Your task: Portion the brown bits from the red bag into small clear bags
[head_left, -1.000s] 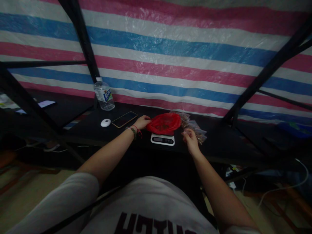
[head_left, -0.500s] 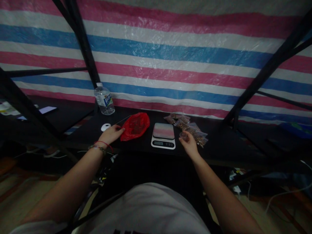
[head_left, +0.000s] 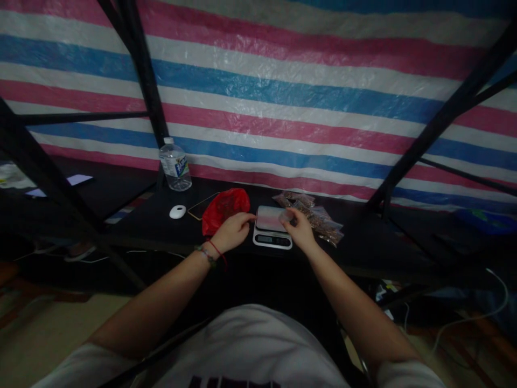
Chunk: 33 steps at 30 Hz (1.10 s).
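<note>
A small digital scale point(head_left: 271, 230) lies on the black table point(head_left: 363, 237). My right hand point(head_left: 298, 229) pinches a small clear cup point(head_left: 286, 216) over the scale's platform. My left hand point(head_left: 232, 231) sits just left of the scale, index finger stretched toward the platform, other fingers curled, holding nothing I can see. A red plastic bag point(head_left: 223, 207) with brownish contents lies left of the scale, behind my left hand. Several clear bags of brown bits point(head_left: 319, 218) lie to the right of the scale.
A phone point(head_left: 197, 207) partly under the red bag, a white mouse-like object point(head_left: 177, 212) and a water bottle point(head_left: 175, 166) stand at the left. Black frame bars point(head_left: 141, 70) cross in front of a striped tarp. Cables lie on the floor at right.
The red bag was taken off the scale and set down to its left. My left hand let go of it and came to the scale. My right hand brought the cup over the platform.
</note>
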Tool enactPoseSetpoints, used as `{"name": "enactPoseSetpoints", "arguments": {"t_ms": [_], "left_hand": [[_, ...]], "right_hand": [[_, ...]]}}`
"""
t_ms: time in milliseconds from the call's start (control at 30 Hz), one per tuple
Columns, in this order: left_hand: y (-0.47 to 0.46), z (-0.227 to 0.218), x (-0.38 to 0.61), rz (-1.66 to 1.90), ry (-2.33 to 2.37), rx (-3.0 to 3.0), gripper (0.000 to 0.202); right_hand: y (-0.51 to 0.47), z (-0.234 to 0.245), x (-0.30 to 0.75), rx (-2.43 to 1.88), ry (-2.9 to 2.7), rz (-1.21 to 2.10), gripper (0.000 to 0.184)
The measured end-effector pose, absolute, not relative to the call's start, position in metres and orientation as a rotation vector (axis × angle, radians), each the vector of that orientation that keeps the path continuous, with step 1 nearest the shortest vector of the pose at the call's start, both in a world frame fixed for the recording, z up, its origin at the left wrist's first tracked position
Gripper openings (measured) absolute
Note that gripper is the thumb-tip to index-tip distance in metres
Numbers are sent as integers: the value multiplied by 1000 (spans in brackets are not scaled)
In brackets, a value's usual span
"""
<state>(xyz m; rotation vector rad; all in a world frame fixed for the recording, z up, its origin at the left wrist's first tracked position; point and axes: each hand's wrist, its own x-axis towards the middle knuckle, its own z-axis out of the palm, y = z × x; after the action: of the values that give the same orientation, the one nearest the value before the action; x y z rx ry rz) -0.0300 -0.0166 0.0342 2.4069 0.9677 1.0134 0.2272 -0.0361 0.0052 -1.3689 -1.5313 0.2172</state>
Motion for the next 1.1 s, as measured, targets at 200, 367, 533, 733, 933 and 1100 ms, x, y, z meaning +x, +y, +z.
{"name": "enactPoseSetpoints", "arguments": {"t_ms": [200, 367, 533, 733, 933, 1100], "left_hand": [[-33, 0, -17, 996, 966, 2362, 24], [-34, -9, -19, 909, 1004, 2329, 23], [-28, -12, -19, 876, 1047, 2242, 23], [-25, -14, -21, 892, 1023, 2163, 22], [-22, -13, -22, 897, 1047, 2059, 26], [-21, -12, -21, 921, 1048, 1991, 26]], "right_hand": [[-6, 7, 222, -1340, -1505, 125, 41], [14, -4, 217, -1426, -1553, 74, 38], [17, -17, 212, -1546, -1585, 36, 37], [7, -8, 215, -1634, -1607, 23, 59], [-17, 29, 280, -1866, -1392, -139, 48], [-44, 33, 358, -2444, -931, -54, 65]]}}
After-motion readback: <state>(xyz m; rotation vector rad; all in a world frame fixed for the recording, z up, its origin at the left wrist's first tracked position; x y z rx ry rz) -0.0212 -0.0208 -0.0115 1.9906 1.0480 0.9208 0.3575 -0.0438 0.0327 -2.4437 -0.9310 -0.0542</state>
